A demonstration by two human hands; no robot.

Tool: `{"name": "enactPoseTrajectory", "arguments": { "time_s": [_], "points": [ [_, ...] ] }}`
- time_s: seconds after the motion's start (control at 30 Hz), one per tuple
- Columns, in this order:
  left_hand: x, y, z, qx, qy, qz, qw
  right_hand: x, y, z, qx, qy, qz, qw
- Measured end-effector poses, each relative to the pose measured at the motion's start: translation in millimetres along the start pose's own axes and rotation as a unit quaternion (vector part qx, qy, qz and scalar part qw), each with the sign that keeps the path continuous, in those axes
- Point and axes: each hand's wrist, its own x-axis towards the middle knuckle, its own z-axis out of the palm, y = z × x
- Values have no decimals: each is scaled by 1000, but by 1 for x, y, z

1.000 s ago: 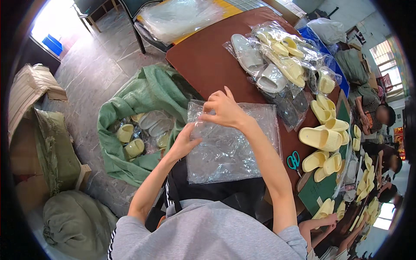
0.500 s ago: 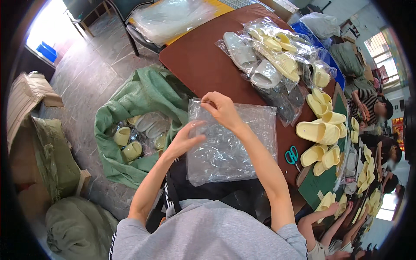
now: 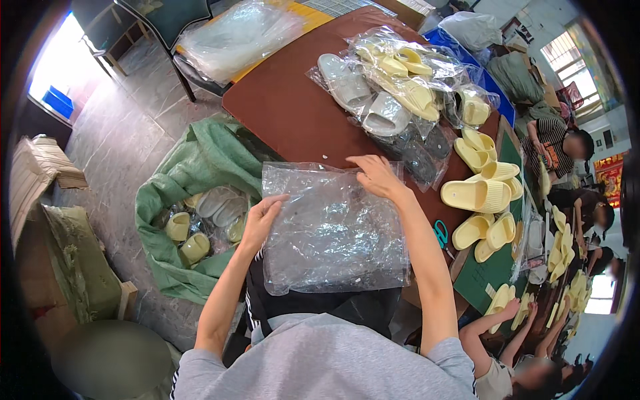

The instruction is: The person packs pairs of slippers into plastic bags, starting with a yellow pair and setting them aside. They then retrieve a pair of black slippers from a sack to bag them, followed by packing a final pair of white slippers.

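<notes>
A wide clear plastic bag [image 3: 333,233] lies flat over my lap and against the edge of the brown table. My left hand [image 3: 261,221] pinches its left edge between thumb and fingers. At the bag's upper right edge rests my right hand [image 3: 380,179], its fingers stretched toward the left and apart from the thumb. Past my right hand, bagged slippers [image 3: 400,73] in pale yellow, grey and black are heaped on the table. Loose yellow slippers [image 3: 477,195] stand to the right, beside teal-handled scissors [image 3: 441,233].
A green woven sack [image 3: 157,207] holding bagged slippers stands open at my left. Flat plastic bags [image 3: 243,30] are stacked beyond the brown table [image 3: 280,100]. Cartons [image 3: 80,260] stand far left. Co-workers' hands [image 3: 510,308] handle slippers along the right side.
My hands have moved apart: the left went down to the bag's left edge, the right shifted right along its top. The bag has spread out wider, and the whole view has shifted slightly.
</notes>
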Motion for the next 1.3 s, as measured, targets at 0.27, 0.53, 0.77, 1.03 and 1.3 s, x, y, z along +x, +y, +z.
{"name": "enactPoseTrajectory", "arguments": {
  "time_s": [0.27, 0.53, 0.77, 1.03, 1.3],
  "points": [
    [26, 13, -5, -156, 36, -24, 987, -13, 10, 18, 24, 25, -47, 998],
    [37, -8, -2, -28, 99, 49, 994, -33, 52, 14, -115, 28, 131, 984],
    [31, -8, -2, -39, 112, 41, 992, -58, 71, 2, -30, 99, 117, 988],
    [51, -20, -10, -24, 117, 25, 993, -87, 60, 10, -1, 263, 152, 953],
    [28, 16, -13, 61, 109, 10, 992, -158, -42, -11, 16, 176, 90, 980]
  ]
}}
